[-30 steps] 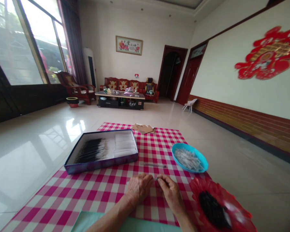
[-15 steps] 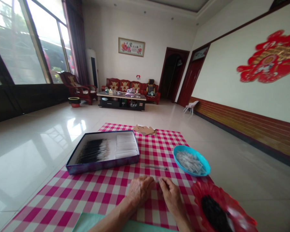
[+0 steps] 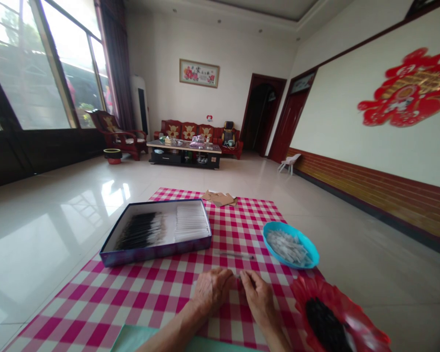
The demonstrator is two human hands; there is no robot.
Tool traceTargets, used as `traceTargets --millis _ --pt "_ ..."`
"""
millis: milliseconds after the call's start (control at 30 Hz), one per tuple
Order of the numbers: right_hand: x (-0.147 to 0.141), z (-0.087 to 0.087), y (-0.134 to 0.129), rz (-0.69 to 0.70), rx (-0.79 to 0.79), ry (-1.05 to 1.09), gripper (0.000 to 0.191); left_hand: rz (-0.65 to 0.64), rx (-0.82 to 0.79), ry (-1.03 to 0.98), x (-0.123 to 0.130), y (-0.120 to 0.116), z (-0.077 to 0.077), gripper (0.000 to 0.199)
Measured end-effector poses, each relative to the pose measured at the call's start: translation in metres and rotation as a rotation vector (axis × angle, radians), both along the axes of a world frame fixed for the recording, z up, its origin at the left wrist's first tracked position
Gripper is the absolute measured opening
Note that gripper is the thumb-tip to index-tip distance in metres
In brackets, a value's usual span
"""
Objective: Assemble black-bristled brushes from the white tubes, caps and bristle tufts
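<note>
My left hand (image 3: 213, 289) is closed low over the checked cloth, its fingers wrapped round something slim. A faint pale end shows at its left side, and the rest is hidden. Close beside it, my right hand (image 3: 258, 293) is pinched, thumb against forefinger, on something small that I cannot make out. The fingertips of both hands nearly meet. Just beyond them lies a clear, slim pen-like stick (image 3: 235, 254) with a dark right end. To the right are a blue bowl (image 3: 314, 248) of small clear plastic pieces (image 3: 288, 246) and a red, wavy-rimmed bowl (image 3: 304, 288) of black pieces (image 3: 326, 322).
A shallow dark-blue box (image 3: 156, 253) at left holds black-ended sticks (image 3: 141, 230) and a row of white ones (image 3: 191, 222). Brown cardboard pieces (image 3: 220, 198) lie at the table's far edge. Pale green material (image 3: 132, 337) is at the near edge. A coffee table (image 3: 183, 145) stands farther back.
My hands stay almost in place, with the fingertips shifting very slightly at the small thing between them. The view has tilted up a touch.
</note>
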State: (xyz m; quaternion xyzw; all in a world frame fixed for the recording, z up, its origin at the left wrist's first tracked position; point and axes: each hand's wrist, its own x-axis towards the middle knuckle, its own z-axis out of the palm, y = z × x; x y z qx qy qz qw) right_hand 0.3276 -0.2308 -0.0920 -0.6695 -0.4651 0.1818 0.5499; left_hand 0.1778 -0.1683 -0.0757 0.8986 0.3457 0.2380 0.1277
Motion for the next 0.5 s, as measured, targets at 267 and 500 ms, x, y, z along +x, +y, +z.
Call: traceTargets --millis 267,500 --pt "0.0040 -0.0022 -0.0037 0.141 0.075 0.154 0.036 -0.003 -0.004 0.002 0.0002 -0.0005 0.0001 0.029" --pt "0.0001 -0.0014 0.0008 -0.011 -0.002 -0.006 0.040 0.001 0.000 0.010 0.0000 -0.0005 -0.0005 0.029"
